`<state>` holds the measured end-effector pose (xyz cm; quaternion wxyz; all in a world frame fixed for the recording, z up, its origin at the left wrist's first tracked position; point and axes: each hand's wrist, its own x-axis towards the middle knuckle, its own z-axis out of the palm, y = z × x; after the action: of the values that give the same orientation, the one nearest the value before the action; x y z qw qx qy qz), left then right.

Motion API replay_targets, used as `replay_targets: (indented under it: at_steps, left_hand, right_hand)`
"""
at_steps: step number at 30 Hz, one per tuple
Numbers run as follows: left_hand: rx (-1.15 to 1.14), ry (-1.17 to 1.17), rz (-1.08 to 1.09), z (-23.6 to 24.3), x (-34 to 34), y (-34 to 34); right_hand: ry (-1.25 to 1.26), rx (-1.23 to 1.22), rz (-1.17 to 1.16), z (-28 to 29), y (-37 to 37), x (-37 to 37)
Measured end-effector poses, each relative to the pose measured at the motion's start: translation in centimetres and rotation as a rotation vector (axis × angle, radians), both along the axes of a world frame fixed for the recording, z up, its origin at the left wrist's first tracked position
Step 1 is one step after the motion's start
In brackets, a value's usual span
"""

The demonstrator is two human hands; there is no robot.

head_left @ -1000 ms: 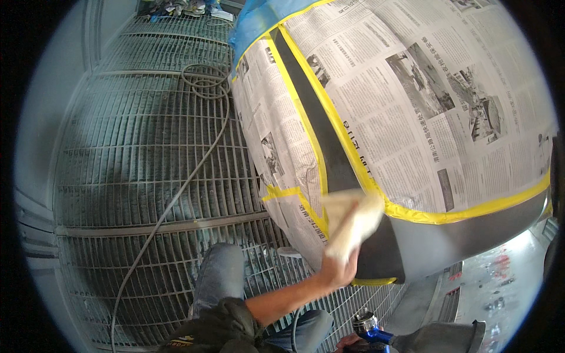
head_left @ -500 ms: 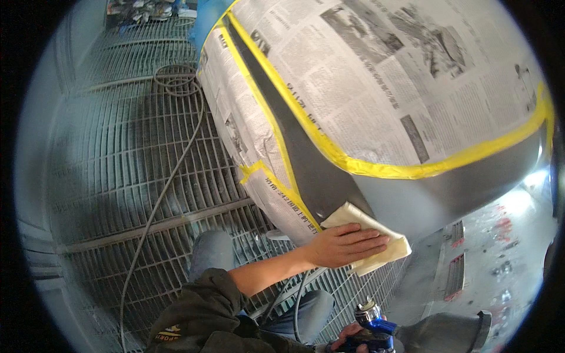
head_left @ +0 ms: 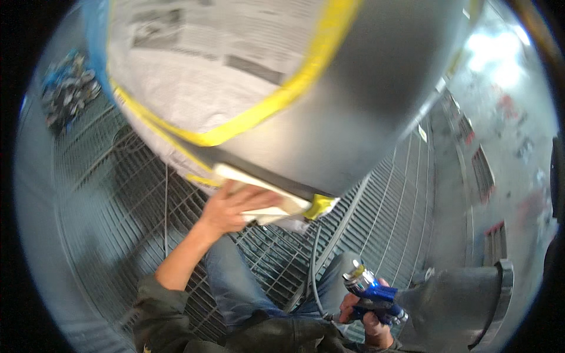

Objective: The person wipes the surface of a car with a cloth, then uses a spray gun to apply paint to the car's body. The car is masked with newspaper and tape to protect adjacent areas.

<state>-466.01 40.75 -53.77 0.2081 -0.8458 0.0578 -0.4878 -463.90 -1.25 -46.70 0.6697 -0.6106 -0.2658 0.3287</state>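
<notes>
My left hand (head_left: 232,207) presses a folded cream cloth (head_left: 294,203) against the lower edge of a grey car body panel (head_left: 376,112). Its fingers lie bent over the cloth and look slightly blurred. Yellow masking tape (head_left: 268,115) and newspaper sheets (head_left: 194,100) cover the area beside the bare grey surface. Low on the right, my right hand (head_left: 376,329) is wrapped round a blue and silver spray gun (head_left: 376,297), tilted on its side. A large dark grey cup (head_left: 450,303) extends from the gun to the right.
Metal floor grating (head_left: 282,253) lies below the panel. A grey air hose (head_left: 315,273) runs down towards the spray gun. At the far left is a heap of crumpled scraps (head_left: 70,94). Along the right, a stained pale floor (head_left: 518,170) has slotted grates (head_left: 484,173) in it.
My view has swung to the right along the panel. My left hand has slid the cloth along the panel's lower edge, and the spray gun in my right hand shows more fully.
</notes>
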Motion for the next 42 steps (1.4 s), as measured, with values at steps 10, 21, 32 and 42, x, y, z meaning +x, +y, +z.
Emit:
replay_targets:
  at_steps: [10, 21, 32, 42]
  left_hand:
    - [0.119, 0.599, -0.082, 19.3, 7.6, -11.1]
    - [0.03, 0.54, 0.059, 8.3, 7.7, -15.2]
    - [-1.719, -0.673, -0.247, -5.6, 0.6, -13.5]
    - [-0.36, 0.527, 0.031, 12.9, 8.1, -18.1]
  right_hand:
    - [0.088, 0.21, -0.035, -0.7, -1.5, 1.0]
    - [0.268, 0.441, -0.224, -1.6, -1.3, 0.7]
    - [0.182, 0.447, 0.032, -2.4, -0.9, 3.6]
    - [0.475, 0.455, 0.013, -2.1, -4.0, 7.7]
